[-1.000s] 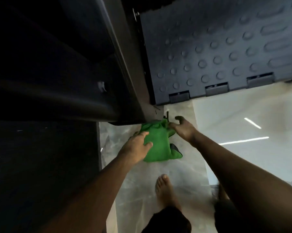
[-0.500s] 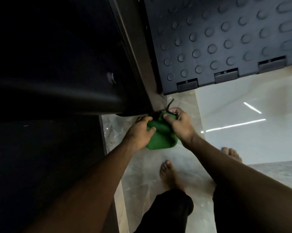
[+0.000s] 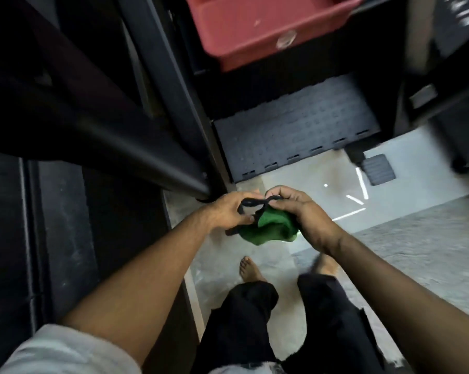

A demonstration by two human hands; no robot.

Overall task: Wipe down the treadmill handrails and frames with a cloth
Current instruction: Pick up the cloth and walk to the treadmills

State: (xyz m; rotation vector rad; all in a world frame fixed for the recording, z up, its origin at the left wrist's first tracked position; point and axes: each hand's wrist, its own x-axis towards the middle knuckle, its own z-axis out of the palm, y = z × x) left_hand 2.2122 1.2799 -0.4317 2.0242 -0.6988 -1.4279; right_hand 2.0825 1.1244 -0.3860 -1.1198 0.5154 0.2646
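Note:
A green cloth (image 3: 275,228) is bunched between both hands above the floor. My right hand (image 3: 300,211) grips the cloth and pinches a black cord (image 3: 253,203) at its top. My left hand (image 3: 229,211) pinches the other end of that cord, fingers curled. The dark treadmill handrail (image 3: 136,152) runs from the left down to its end just left of my left hand. The treadmill's black side frame (image 3: 171,76) rises behind it.
A dark studded mat (image 3: 295,130) lies ahead on the pale tiled floor (image 3: 406,247). A red plastic bin (image 3: 257,25) sits above it. A black foot pedal (image 3: 377,170) lies at right. My bare feet (image 3: 250,269) stand below the hands.
Both hands lifted the cloth away from the frame's lower corner and now hold a black cord stretched between them. The view pulled back and up, revealing the red bin.

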